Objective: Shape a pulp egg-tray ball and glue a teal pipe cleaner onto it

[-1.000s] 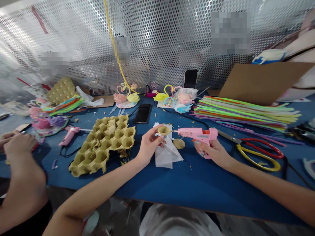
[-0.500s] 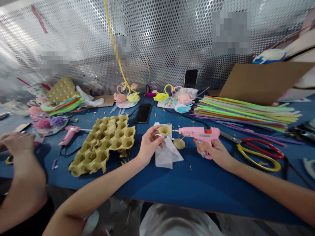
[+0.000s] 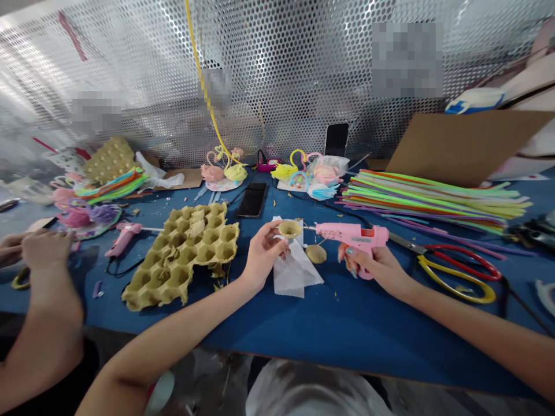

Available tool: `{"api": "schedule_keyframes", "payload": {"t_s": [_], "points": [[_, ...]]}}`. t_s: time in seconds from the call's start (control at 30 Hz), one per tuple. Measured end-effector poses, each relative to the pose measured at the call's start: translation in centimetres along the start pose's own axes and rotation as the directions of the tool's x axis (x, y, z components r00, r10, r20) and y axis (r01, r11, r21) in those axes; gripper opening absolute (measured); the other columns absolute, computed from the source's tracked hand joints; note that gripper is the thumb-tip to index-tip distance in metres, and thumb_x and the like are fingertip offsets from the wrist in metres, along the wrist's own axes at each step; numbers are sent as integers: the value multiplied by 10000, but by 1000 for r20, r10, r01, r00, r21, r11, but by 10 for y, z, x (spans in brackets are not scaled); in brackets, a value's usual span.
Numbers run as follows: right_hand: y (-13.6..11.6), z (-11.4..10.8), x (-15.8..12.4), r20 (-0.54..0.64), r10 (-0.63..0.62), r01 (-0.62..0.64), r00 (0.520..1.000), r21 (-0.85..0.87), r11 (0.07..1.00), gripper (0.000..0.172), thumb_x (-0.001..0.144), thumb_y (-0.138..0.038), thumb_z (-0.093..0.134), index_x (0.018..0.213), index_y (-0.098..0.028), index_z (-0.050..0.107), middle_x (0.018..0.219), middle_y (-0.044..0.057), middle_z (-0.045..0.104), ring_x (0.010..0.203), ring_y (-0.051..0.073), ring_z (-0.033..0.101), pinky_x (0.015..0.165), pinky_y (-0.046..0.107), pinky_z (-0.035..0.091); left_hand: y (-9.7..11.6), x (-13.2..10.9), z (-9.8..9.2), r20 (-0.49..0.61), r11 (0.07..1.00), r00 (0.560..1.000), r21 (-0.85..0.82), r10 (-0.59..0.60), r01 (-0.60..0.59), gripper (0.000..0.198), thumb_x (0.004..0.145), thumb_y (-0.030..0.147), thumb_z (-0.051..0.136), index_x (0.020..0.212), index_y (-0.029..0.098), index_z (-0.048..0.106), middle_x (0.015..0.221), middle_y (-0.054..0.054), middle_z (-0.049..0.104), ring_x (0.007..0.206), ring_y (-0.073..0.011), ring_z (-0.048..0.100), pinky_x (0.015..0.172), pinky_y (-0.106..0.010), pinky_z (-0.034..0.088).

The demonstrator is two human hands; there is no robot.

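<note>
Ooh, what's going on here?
The person's left hand holds a small tan cup, and the right hand a pink glue gun, its nozzle close to the cup. A white sheet and a round tan piece lie below on the blue table. An egg tray with a chunk missing lies to the left; scissors lie to the right.

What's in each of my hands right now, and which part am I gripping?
Your left hand pinches a small cardboard cup at its left side; your right hand grips a pink glue gun by its handle.
</note>
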State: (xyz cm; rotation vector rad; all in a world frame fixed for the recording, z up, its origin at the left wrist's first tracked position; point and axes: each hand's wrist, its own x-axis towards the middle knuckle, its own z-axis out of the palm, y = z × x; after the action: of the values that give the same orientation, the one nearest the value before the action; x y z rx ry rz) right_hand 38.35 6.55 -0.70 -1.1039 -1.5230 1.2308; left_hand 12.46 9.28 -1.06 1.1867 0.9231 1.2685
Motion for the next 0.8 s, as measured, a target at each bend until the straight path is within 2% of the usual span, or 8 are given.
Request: {"api": "schedule_keyframes", "payload": {"t_s": [0.1,0.27,0.4,0.6,0.8], "points": [[-1,0,0,7,10,-10,1000,28,1000,484,854,-660,661,852,-176,651,575,-13,544,478,117,511,454,254,451,0,0,1,-12,1000,1000,2,2,-2,423,795,282,800,1184,206,649,1023,-42,676,635,-79,580,542,-206,482],[-4,0,-1,-28,91,-87,995,94,992,527,807,-690,697,807,-166,640,591,-4,561,459,109,514,408,236,431,1,-1,1,-26,1000,1000,6,10,-10,425,801,278,795,1192,197,647,1002,-42,676,628,-76,581,542,-202,487],[-8,1,0,-30,62,-58,998,106,993,524,789,-686,719,824,-165,665,611,6,586,470,106,530,399,220,421,0,0,1,-23,1000,1000,-8,10,-11,423,795,281,804,1181,201,652,998,-41,670,642,-79,581,541,-199,485],[-5,-1,2,3,-19,18,1000,104,994,458,853,-629,689,830,-172,667,716,34,664,434,84,533,401,222,392,-2,0,-1,4,1000,1000,-20,21,-21,418,802,277,801,1187,207,656,1025,-46,677,632,-75,574,536,-201,478],[1,-4,2,10,13,-14,1000,123,992,459,861,-632,677,834,-173,678,703,38,676,458,96,545,423,222,429,-4,0,-2,16,999,999,-5,33,-33,428,804,278,800,1201,209,657,1041,-52,687,639,-80,589,541,-203,488]]}}
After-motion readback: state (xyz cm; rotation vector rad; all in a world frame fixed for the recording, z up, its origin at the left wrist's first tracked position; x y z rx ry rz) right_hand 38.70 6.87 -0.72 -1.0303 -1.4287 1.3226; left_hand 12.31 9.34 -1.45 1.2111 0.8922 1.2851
